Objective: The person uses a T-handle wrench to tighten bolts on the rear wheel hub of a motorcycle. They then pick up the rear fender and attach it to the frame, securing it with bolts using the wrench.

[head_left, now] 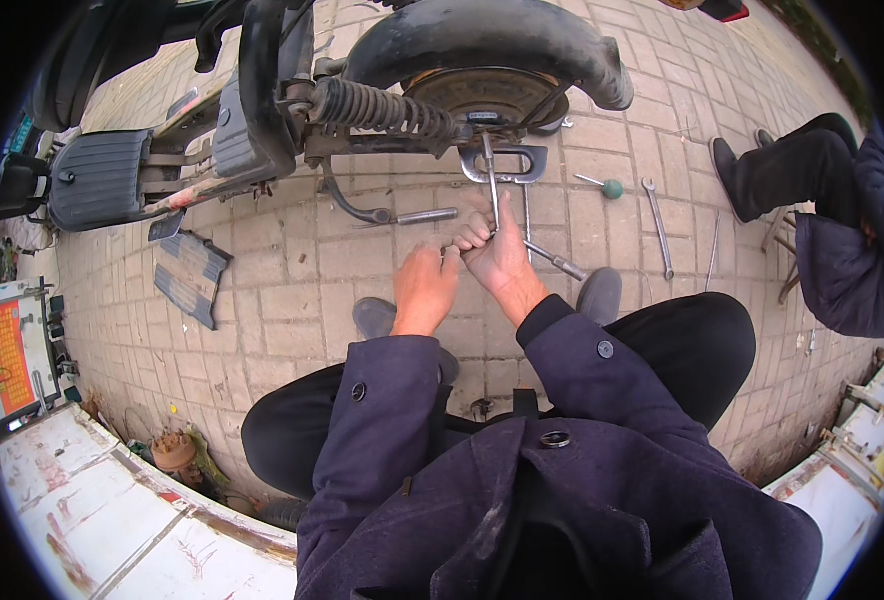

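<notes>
A long metal wrench (492, 172) runs from the hub area of the scooter's wheel (487, 95) down into my right hand (502, 262). That hand is closed on its lower end, the thumb lying along the shaft. My left hand (426, 287) is close beside it, its fingers curled and meeting the right hand's fingertips. What the left fingers hold, if anything, is too small to make out. The scooter lies on its side, with a black fender (482, 35) over the wheel and a coil-spring shock absorber (382, 108) to its left.
On the brick paving (602, 230) lie a green-handled screwdriver (612, 188), a combination spanner (658, 230), a thin rod (713, 250), another metal bar tool (557, 260) and a black mat (193, 278). A seated person's legs (797, 175) are at right; white rusty panels (112, 520) stand behind.
</notes>
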Motion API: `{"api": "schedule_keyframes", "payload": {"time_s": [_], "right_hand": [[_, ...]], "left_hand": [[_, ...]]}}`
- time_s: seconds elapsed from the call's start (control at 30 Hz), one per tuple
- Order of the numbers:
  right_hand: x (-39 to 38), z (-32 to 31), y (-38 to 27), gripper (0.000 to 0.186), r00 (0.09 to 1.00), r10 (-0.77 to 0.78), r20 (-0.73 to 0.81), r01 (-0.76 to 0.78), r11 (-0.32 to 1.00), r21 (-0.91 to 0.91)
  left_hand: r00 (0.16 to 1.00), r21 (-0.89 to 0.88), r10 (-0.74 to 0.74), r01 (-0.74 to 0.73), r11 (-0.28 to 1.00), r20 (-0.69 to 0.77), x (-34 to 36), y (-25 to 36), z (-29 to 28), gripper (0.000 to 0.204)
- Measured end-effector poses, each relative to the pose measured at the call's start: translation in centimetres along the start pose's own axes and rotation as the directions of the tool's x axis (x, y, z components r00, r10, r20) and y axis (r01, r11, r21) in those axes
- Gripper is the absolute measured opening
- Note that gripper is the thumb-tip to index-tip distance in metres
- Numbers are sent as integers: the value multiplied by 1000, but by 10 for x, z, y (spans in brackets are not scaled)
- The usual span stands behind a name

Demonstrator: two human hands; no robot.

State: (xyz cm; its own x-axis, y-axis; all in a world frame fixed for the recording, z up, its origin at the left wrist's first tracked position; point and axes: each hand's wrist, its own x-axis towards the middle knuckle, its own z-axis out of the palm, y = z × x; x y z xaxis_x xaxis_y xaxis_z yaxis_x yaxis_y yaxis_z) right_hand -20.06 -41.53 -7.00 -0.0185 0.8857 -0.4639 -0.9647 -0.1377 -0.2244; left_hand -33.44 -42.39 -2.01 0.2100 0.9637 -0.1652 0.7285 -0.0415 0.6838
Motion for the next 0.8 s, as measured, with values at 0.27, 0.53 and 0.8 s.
{"api": "schedule_keyframes", "payload": {"time_s": [0.27,0.53,0.8], "right_hand": [[-9,4,1,57,985,98,-142,-110,991,-80],[-72,16,-8,47,808,-396,436,204,-507,-838],[-28,5,-1,58,657,-516,550,221,-565,-795]], "left_hand": [[994,103,-49,38,994,101,1,7,-15,36],[988,334,-140,111,936,61,5,19,-27,43],[998,284,17,1,959,-60,-11,54,-23,42]]}}
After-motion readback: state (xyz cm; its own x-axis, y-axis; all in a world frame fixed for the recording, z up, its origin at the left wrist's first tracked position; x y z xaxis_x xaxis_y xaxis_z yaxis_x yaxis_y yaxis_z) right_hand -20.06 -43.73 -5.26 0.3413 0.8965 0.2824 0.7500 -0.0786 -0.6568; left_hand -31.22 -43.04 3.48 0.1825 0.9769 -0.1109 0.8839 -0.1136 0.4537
